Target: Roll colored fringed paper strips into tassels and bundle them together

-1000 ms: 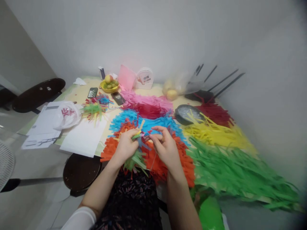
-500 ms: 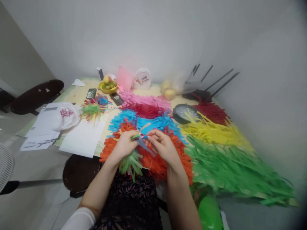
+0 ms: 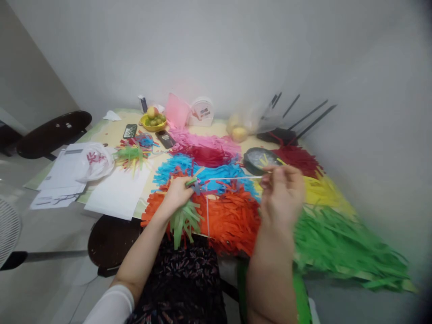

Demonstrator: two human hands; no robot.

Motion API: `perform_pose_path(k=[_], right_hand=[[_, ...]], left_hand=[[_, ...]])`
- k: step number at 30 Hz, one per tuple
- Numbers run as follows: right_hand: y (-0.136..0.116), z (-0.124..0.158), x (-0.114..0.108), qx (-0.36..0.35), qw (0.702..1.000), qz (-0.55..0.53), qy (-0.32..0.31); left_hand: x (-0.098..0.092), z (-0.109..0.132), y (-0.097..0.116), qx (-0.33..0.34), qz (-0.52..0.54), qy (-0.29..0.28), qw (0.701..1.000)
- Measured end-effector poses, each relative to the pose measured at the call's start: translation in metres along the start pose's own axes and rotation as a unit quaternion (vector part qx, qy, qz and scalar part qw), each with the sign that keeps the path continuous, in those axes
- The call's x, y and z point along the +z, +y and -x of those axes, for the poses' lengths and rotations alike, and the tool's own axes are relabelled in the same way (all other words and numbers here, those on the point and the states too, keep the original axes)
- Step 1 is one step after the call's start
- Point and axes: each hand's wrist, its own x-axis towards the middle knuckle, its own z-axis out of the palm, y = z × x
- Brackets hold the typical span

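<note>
My left hand (image 3: 180,193) is closed around a bundle of paper strips, whose pale green fringe (image 3: 185,221) hangs below it. A thin white string (image 3: 236,178) runs taut from the bundle to my right hand (image 3: 284,189), which is raised at the right and pinches it. Another length of the string hangs down over the orange fringe (image 3: 232,218). Beneath and behind my hands lie blue fringe (image 3: 216,173), dark pink fringe (image 3: 211,155) and light pink fringe (image 3: 205,140).
Green fringe (image 3: 347,247) and yellow fringe (image 3: 324,191) spread at the right beside a dark round bowl (image 3: 253,167). At the left are a multicoloured tassel (image 3: 130,155), a plastic bag (image 3: 96,162), white paper (image 3: 116,193), a phone (image 3: 130,131) and a yellow fruit bowl (image 3: 152,127).
My right hand has moved away from the bundle, up and to the right, drawing the string taut. My left hand has stayed nearly in place, still holding the bundle.
</note>
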Motion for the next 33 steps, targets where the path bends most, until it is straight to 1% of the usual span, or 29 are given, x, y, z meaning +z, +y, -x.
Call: perform_pose_path(k=[2, 4, 6, 7, 8, 9, 11, 13, 14, 16, 18, 21, 23, 25, 27, 29, 31, 33], right_hand=[[-0.009, -0.015, -0.025, -0.003, 0.998, -0.032, 0.054], [-0.016, -0.024, -0.044, -0.021, 0.993, -0.025, 0.109], [-0.019, -0.023, -0.05, -0.046, 0.99, 0.002, 0.136], [-0.019, -0.018, -0.047, -0.054, 0.99, 0.015, 0.127], [-0.017, -0.011, -0.041, -0.052, 0.993, 0.03, 0.099], [-0.016, -0.002, -0.032, -0.043, 0.997, 0.042, 0.057], [-0.013, 0.019, -0.009, -0.009, 0.996, 0.058, -0.067], [-0.011, 0.038, 0.012, 0.025, 0.98, 0.063, -0.188], [-0.012, 0.045, 0.021, 0.033, 0.97, 0.063, -0.231], [-0.013, 0.054, 0.035, 0.034, 0.958, 0.066, -0.278], [-0.016, 0.056, 0.043, 0.031, 0.952, 0.068, -0.298], [-0.018, 0.053, 0.054, 0.039, 0.94, 0.078, -0.33], [-0.019, 0.051, 0.06, 0.038, 0.931, 0.094, -0.352], [-0.017, 0.049, 0.065, 0.036, 0.927, 0.109, -0.358], [-0.013, 0.045, 0.068, 0.04, 0.933, 0.106, -0.341], [-0.009, 0.038, 0.067, 0.049, 0.944, 0.081, -0.315], [-0.003, 0.027, 0.062, 0.053, 0.956, 0.056, -0.283], [0.003, 0.013, 0.054, 0.046, 0.966, 0.049, -0.249]], left_hand=[[-0.008, -0.005, -0.005, 0.01, 0.0, 0.04, 0.999], [-0.015, -0.008, -0.007, 0.017, 0.032, 0.081, 0.996], [-0.02, -0.008, -0.004, 0.004, 0.099, 0.079, 0.992], [-0.021, -0.007, -0.001, -0.006, 0.137, 0.072, 0.988], [-0.022, -0.005, 0.002, -0.013, 0.173, 0.07, 0.982], [-0.021, -0.003, 0.006, -0.018, 0.205, 0.076, 0.976], [-0.019, 0.003, 0.013, -0.03, 0.251, 0.1, 0.962], [-0.016, 0.008, 0.017, -0.053, 0.277, 0.099, 0.954], [-0.014, 0.01, 0.017, -0.067, 0.285, 0.088, 0.952], [-0.013, 0.013, 0.016, -0.084, 0.285, 0.074, 0.952], [-0.012, 0.014, 0.014, -0.084, 0.268, 0.073, 0.957], [-0.011, 0.015, 0.014, -0.057, 0.242, 0.068, 0.966], [-0.009, 0.016, 0.016, -0.042, 0.252, 0.059, 0.965], [-0.007, 0.016, 0.018, -0.042, 0.267, 0.044, 0.962], [-0.008, 0.014, 0.018, -0.051, 0.271, 0.024, 0.961], [-0.011, 0.01, 0.012, -0.058, 0.263, 0.009, 0.963], [-0.019, 0.005, 0.003, -0.063, 0.251, 0.005, 0.966], [-0.033, 0.002, -0.007, -0.067, 0.23, 0.017, 0.971]])
